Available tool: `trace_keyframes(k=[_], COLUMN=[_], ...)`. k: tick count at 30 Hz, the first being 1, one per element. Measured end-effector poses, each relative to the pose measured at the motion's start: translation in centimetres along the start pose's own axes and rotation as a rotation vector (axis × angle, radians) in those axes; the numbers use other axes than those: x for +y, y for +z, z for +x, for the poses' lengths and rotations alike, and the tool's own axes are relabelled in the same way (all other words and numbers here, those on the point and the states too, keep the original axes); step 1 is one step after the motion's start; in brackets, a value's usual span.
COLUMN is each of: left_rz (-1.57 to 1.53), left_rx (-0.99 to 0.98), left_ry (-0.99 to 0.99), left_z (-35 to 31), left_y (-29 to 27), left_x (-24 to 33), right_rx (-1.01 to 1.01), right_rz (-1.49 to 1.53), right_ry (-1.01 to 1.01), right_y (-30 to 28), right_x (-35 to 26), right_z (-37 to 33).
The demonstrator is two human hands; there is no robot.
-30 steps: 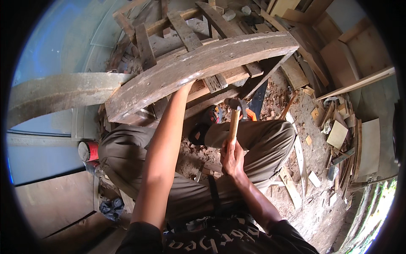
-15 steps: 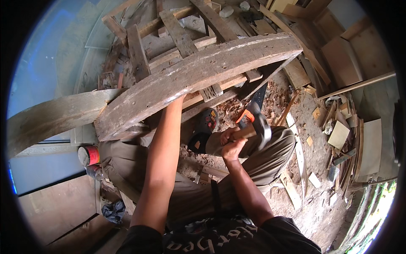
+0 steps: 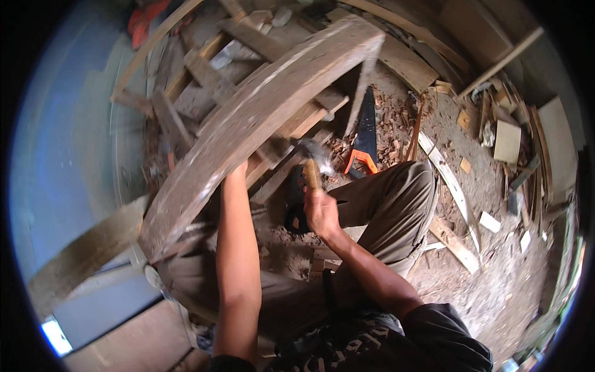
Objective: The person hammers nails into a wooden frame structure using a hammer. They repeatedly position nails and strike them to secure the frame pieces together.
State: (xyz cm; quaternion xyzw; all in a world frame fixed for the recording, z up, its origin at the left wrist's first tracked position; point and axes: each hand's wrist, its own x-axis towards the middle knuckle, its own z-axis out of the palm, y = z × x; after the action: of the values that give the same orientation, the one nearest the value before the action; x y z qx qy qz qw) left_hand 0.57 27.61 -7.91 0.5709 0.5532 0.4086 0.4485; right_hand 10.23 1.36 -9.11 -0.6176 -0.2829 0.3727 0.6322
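Observation:
A long, weathered, curved wooden beam slants across the space before me, above my lap. My left hand reaches under its near edge; the fingers are hidden behind the wood. With my right hand I grip a hammer by its wooden handle. The metal head, smeared by motion, is up beside a short slat under the beam. My right fingers are wrapped round the handle.
A handsaw with an orange and black handle lies on the floor beyond my right knee. Wood chips and offcuts litter the ground, with a long pale strip at right. Sheets and scraps lean at the far right. A blue panel stands at left.
The hammer has swung left and away from me, toward the slats under the beam. In the view the beam now slants more steeply, and the saw shows more fully.

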Motion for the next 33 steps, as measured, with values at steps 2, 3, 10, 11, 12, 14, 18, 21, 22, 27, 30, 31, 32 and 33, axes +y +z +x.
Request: trace_keyframes(k=[2, 3, 10, 11, 12, 14, 18, 21, 22, 27, 30, 31, 32, 33], left_rz=[-0.123, -0.182, 0.059, 0.07, 0.071, 0.068, 0.139, 0.083, -0.091, -0.239, -0.072, -0.034, -0.003, 0.028], left_rx=[0.013, 0.012, 0.096, 0.101, 0.096, 0.09, 0.132, 0.096, 0.049, 0.089, 0.033, 0.033, 0.033, 0.035], left_ry=[-0.04, -0.058, -0.19, -0.198, -0.207, -0.228, -0.154, 0.063, 0.063, -0.067, -0.051, -0.039, -0.028, -0.026], left_z=[0.1, 0.0, -4.7, -5.0, -5.3, -5.0, -3.4, -0.1, 0.5, 1.0, 0.8, 1.0, 0.9, 0.6], left_y=[-1.2, -1.6, 1.6, 2.0, 2.0, 2.3, 2.2, -2.1, -3.3, -0.6, 0.5, 0.0, -0.6, -0.9], left_x=[-1.2, -1.2, 7.8, 8.4, 8.7, 8.5, 6.3, -1.1, -4.1, -3.6, -2.1, -1.9, -1.7, -1.5], right_rx=[-0.037, -0.041, -0.108, -0.104, -0.079, -0.027, -0.064, -0.2, -0.201, -0.19, -0.157, -0.188, -0.197, -0.205], right_rz=[0.085, 0.181, -0.03, -0.108, -0.051, 0.058, -0.076, -0.345, -0.295, -0.138, -0.458, -0.523, -0.479, -0.44], right_ry=[0.068, 0.085, 0.079, 0.061, 0.012, -0.085, -0.486, -0.048, -0.114, -0.676, -0.101, -0.065, -0.095, -0.119], right_y=[-0.6, -1.1, -1.6, -1.7, -1.8, -2.5, -4.9, -3.1, -2.9, -4.5, -4.1, -3.9, -3.7, -3.7], right_x=[-0.7, -1.9, -2.1, -2.0, -2.5, -3.5, -2.2, -2.0, -2.6, -3.9, -0.4, -0.9, -1.6, -2.7], right_z=[-0.4, -0.1, 0.6, 0.3, 0.0, -0.5, 0.8, 0.7, 0.3, 0.6, 0.0, 0.2, -0.1, -0.4])
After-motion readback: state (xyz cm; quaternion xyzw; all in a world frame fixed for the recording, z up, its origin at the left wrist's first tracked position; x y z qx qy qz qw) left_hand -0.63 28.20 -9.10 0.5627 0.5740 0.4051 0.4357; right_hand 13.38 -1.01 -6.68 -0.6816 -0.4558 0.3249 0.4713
